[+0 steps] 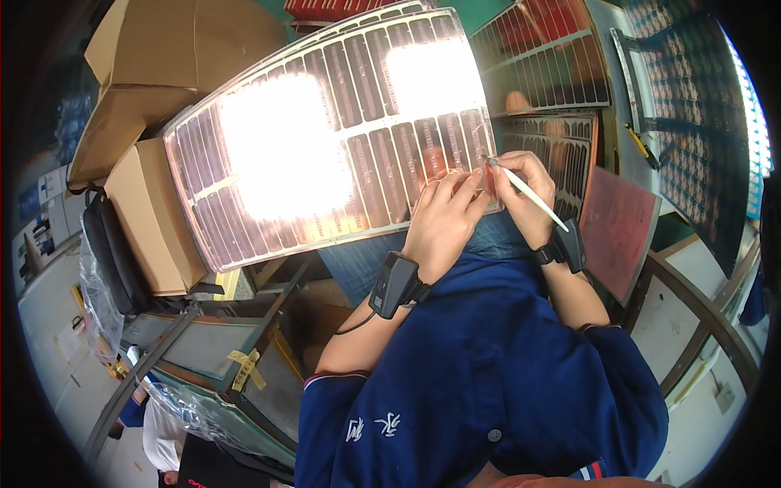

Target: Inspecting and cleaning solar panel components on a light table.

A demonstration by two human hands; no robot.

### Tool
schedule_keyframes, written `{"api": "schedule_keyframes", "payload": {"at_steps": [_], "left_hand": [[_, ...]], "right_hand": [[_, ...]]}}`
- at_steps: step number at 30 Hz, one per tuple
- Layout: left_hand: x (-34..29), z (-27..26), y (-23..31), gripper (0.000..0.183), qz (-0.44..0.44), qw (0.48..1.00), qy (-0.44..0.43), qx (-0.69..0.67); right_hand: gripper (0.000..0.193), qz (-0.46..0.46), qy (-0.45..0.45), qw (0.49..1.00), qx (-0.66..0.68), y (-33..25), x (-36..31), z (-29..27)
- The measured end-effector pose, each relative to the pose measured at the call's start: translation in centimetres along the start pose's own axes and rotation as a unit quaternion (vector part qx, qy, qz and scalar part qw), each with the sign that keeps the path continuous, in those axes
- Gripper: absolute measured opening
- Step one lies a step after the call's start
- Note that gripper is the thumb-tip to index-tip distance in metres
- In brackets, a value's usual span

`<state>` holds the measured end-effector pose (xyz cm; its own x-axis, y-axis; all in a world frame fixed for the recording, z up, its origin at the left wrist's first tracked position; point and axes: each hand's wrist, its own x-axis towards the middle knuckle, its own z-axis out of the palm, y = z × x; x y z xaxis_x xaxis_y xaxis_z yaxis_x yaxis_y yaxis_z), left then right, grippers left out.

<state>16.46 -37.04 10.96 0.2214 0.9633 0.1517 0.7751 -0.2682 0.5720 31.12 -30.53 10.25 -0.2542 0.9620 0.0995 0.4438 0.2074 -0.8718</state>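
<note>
A large glossy panel (358, 130) with rows of dark narrow strips lies tilted before me, and two patches of bright glare wash out part of it. My left hand (446, 213) rests on its near right part, fingers stretched over the strips. In my right hand (529, 191) is a slim white-handled pen-like tool (533, 195), pinched between thumb and fingers. Its metal tip meets the panel near the right edge, just beyond the left fingertips. The exact kind of tip is too small to tell. Both wrists carry black strapped devices.
Similar strip-patterned panels (541, 61) lie to the right, with a reddish plate (622, 232) below them. A yellow-and-black utility knife (643, 146) is beside a dark patterned sheet (691, 122). Cardboard boxes (154, 215) and a black bag (114, 244) stand left. Another person (163, 431) shows at lower left.
</note>
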Motion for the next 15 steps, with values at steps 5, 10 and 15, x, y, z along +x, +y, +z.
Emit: {"api": "schedule_keyframes", "payload": {"at_steps": [5,10,15], "left_hand": [[-0.1,-0.01,0.01,0.032,-0.003,1.0,-0.001,0.01],[-0.1,0.1,0.02,0.032,-0.006,1.0,0.0,0.004],[-0.13,0.07,0.02,0.032,-0.005,1.0,-0.004,0.008]], "right_hand": [[0.009,-0.025,-0.003,1.0,-0.011,0.1,0.01,0.01],[0.01,-0.018,0.005,1.0,-0.014,0.01,-0.02,0.16],[0.01,-0.021,-0.001,1.0,-0.015,0.06,-0.06,0.01]]}}
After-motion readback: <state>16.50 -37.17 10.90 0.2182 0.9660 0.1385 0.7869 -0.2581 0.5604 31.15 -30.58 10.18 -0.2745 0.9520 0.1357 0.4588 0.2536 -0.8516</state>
